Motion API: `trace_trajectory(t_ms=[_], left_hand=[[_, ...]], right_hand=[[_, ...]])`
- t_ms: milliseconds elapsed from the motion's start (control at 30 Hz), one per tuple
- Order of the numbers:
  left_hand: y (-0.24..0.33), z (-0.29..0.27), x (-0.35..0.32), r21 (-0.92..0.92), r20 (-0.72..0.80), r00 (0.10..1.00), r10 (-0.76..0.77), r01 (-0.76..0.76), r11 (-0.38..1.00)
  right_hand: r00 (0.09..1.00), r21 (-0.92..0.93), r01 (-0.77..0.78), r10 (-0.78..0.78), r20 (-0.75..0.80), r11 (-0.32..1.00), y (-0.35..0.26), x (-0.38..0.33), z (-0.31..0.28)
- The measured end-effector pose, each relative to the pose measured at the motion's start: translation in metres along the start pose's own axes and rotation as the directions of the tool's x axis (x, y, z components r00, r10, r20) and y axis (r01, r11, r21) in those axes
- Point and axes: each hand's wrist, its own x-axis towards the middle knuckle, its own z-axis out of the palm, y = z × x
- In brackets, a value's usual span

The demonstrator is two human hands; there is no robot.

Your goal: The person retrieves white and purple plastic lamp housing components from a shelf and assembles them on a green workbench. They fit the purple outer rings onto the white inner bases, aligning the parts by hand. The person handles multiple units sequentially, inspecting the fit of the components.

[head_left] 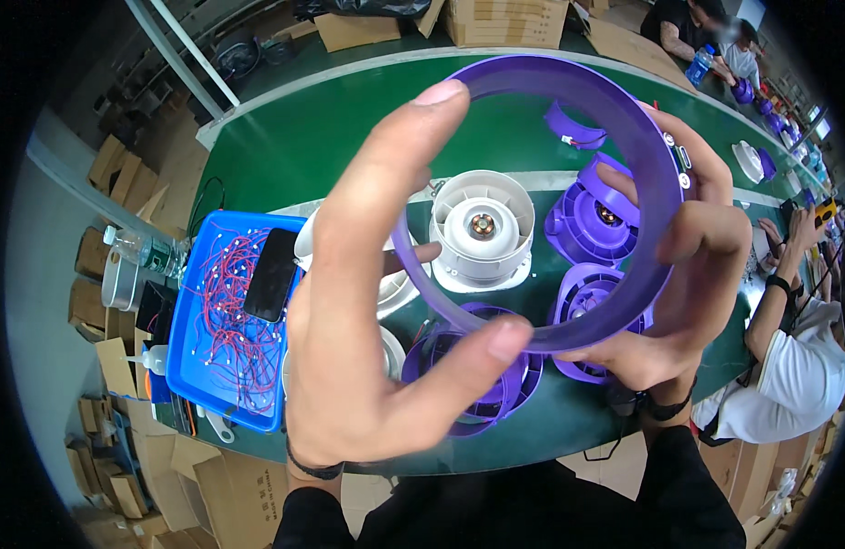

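A purple plastic ring (649, 174) is held up close in front of me, tilted so its wide opening faces me. My left hand (349, 339) grips its left side, index finger at the upper rim and thumb at the lower rim. On the other side my right hand (701, 274) is curled around the wall, where small metal and dark fittings sit. Through the opening I see a white fan housing (459, 252) with a copper-coloured centre, standing on the table. Purple fan housings (564, 229) stand beside and below it, partly covered by the ring and my hands.
At left, a blue tray (186, 339) holds red wires (226, 302) and a black phone (271, 274). A clear bottle (148, 252) lies beyond it. A purple curved piece (561, 123) rests on the green table. A co-worker in white (788, 357) sits at right; cardboard boxes (505, 23) stand behind.
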Motion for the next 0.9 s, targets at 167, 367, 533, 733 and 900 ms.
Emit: trace_trajectory(t_ms=[167, 367, 533, 733, 900], left_hand=[[0.008, 0.015, -0.002, -0.192, -0.132, 0.966, -0.223, 0.195, 0.962], [0.008, 0.016, -0.001, -0.11, -0.084, 0.954, -0.288, 0.278, 0.954], [0.01, 0.019, -0.003, -0.079, -0.084, 0.949, -0.304, 0.298, 0.951], [0.004, 0.018, -0.002, -0.076, -0.067, 0.967, -0.246, 0.241, 0.968], [0.001, 0.021, -0.004, -0.072, -0.048, 0.975, -0.219, 0.215, 0.974]], right_hand=[[0.992, 0.124, -0.129, 0.125, 0.034, 0.984, 0.004, -0.004, -0.002], [0.95, 0.264, -0.311, 0.303, 0.068, 0.913, 0.0, -0.005, 0.0], [0.943, 0.225, -0.332, 0.324, 0.074, 0.916, -0.003, -0.003, 0.001], [0.961, 0.156, -0.276, 0.269, 0.063, 0.948, -0.001, -0.004, 0.002], [0.98, -0.067, -0.17, 0.176, 0.091, 0.983, -0.01, -0.006, 0.005]])
